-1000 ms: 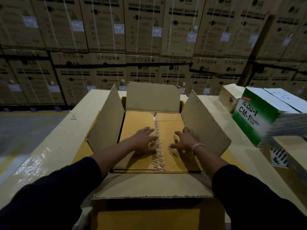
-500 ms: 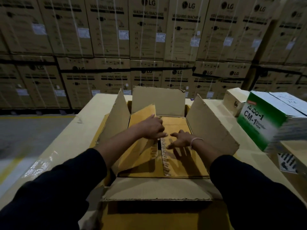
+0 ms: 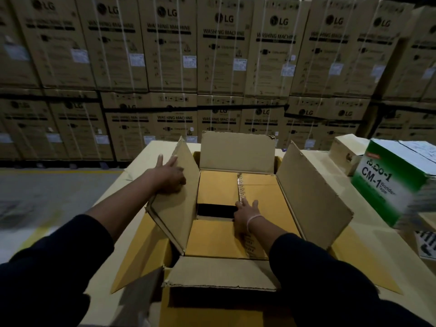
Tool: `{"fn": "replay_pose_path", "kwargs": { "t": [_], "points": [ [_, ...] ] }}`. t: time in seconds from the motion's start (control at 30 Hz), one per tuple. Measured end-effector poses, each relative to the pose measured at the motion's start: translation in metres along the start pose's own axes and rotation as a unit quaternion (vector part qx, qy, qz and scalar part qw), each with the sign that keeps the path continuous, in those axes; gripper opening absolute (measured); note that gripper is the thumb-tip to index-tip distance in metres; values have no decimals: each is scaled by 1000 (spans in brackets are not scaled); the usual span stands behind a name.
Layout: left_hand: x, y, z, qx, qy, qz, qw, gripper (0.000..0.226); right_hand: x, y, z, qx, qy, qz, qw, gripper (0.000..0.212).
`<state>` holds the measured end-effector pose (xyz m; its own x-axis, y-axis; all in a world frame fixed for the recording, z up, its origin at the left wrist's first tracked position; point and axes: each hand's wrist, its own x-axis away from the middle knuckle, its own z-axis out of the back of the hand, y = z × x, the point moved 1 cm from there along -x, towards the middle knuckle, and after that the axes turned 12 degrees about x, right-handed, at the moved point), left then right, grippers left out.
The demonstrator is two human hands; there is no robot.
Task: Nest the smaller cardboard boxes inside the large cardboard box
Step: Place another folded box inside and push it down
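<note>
From the head view, the big box (image 3: 313, 197) sits open on the table (image 3: 59, 234), flaps up. The left hand (image 3: 168, 177) presses spread fingers flat against the left flap (image 3: 174, 204), grasping nothing. The right hand (image 3: 246, 212) lies flat, fingers splayed, on the small box (image 3: 217, 239) nested inside.

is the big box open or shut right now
Open. All four flaps of the large brown cardboard box stand up or outward, exposing the yellow-brown taped inner box beneath.
</note>
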<state>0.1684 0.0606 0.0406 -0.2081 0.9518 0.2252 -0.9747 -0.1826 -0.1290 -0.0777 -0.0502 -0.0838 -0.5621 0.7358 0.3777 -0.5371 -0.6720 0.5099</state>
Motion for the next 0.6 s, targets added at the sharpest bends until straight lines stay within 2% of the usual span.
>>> {"fn": "replay_pose_path", "kwargs": {
  "t": [0.1, 0.3, 0.4, 0.5, 0.6],
  "points": [
    [3, 7, 4, -27, 7, -7, 1000, 47, 6, 18, 6, 41, 5, -7, 999, 70],
    [-1, 17, 10, -75, 4, -5, 997, 47, 33, 76, 41, 61, 86, -56, 993, 42],
    [1, 21, 12, -68, 21, -1, 997, 47, 60, 114, 50, 129, 86, -102, 983, 41],
    [11, 39, 24, -46, 1, 34, 998, 58, 73, 152, 25, 168, 26, -180, 969, 50],
    [13, 59, 34, -80, -41, 59, 994, 65, 75, 178, -19, 136, -34, -229, 963, 58]
  ]
}}
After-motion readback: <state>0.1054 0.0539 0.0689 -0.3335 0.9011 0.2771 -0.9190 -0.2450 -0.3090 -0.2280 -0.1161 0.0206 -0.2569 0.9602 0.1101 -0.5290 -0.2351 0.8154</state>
